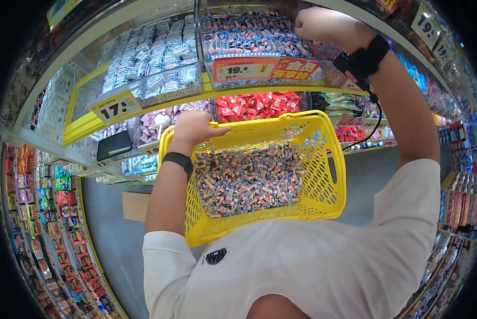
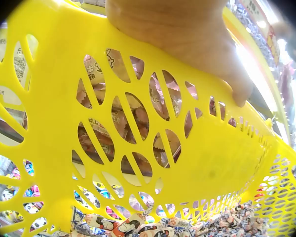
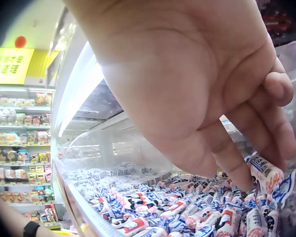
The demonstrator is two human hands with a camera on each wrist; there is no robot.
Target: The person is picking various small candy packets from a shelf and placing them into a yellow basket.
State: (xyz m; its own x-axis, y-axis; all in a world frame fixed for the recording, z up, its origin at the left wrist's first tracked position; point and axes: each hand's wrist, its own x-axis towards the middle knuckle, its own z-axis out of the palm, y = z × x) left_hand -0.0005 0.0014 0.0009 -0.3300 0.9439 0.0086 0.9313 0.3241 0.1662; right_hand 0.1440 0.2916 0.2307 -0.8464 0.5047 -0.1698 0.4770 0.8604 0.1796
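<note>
Stocked shelves [image 1: 84,132] surround the raised right hand [image 1: 323,25] (fingers curled on a candy [image 3: 266,175]); left hand [image 1: 193,127] grips basket [image 2: 212,153].

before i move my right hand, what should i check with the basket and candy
1. Basket supported: ok, left hand grips the rim of the yellow basket.
2. Basket opening facing up: ok, wrapped candies lie inside.
3. Right hand at the shelf candies: ok, its fingers reach down among them.
4. Candy secured: cannot tell, one piece is at the fingertips, grip unclear.
5. Right hand over basket: not ok, it's beyond the rim.
</note>
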